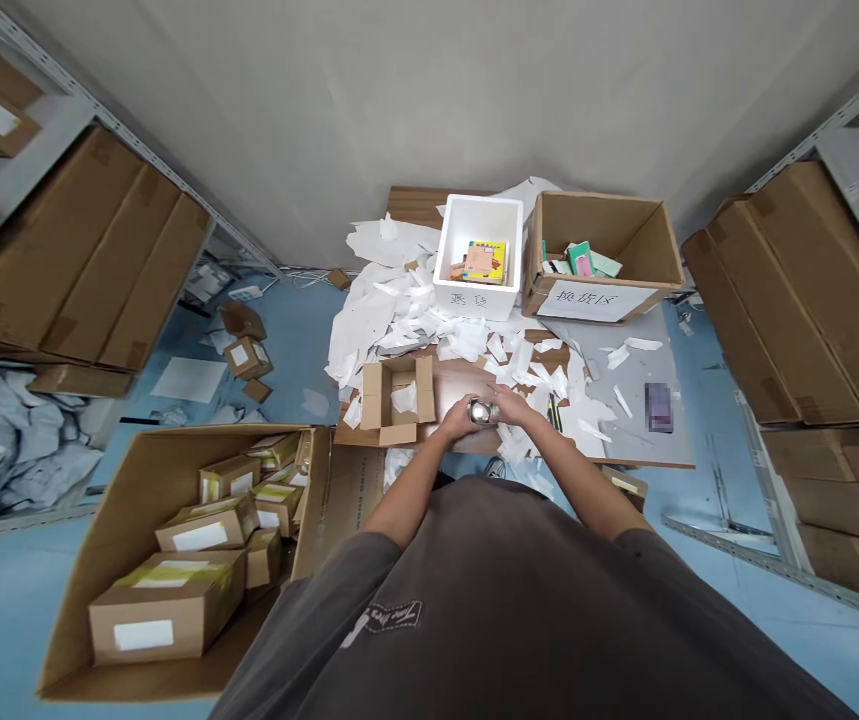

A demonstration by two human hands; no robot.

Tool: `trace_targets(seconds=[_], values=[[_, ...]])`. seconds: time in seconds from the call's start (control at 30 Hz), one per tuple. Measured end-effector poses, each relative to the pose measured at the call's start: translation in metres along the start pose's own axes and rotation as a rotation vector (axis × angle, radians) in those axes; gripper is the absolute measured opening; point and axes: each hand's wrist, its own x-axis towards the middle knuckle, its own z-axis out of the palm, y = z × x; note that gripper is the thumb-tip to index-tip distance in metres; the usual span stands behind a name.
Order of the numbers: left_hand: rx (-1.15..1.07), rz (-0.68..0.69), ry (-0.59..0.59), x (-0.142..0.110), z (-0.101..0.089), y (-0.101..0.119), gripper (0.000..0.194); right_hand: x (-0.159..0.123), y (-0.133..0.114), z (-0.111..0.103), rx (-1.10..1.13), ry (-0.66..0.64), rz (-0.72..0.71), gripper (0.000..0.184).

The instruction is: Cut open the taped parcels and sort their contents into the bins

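Observation:
A small shiny silver rounded object (pixel 481 411) is held between my two hands, just above the front of the table; its exact kind cannot be made out. My left hand (pixel 459 419) closes around its left side. On the right side, my right hand (pixel 510 405) grips it with the fingers reaching over toward the top. Just left of my hands stands an open small cardboard box (pixel 378 400), flaps spread, with a piece of white paper inside. Torn white paper scraps (pixel 466 340) lie around and behind my hands.
At the table's back are a white foam box (pixel 479 300) holding small packets and a labelled cardboard box (pixel 600 300) with cartons. A purple item (pixel 658 408) lies at right. A large carton (pixel 91 560) of taped parcels stands on the floor, left. Shelves of boxes flank both sides.

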Motion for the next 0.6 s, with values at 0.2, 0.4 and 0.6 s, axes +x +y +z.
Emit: trace_targets(seconds=[0.2,0.4,0.6], values=[[0.019,0.05,-0.007,0.01,0.005,-0.002,0.085,0.015,-0.018,0.01,-0.217,-0.093,-0.039,0.074],[0.055,0.064,-0.015,0.012,0.001,-0.001,0.078,0.005,-0.019,-0.008,-0.133,-0.065,-0.099,0.079],[0.044,0.039,-0.025,0.013,-0.005,0.006,0.082,-0.002,-0.039,-0.091,0.096,0.003,-0.133,0.063]])
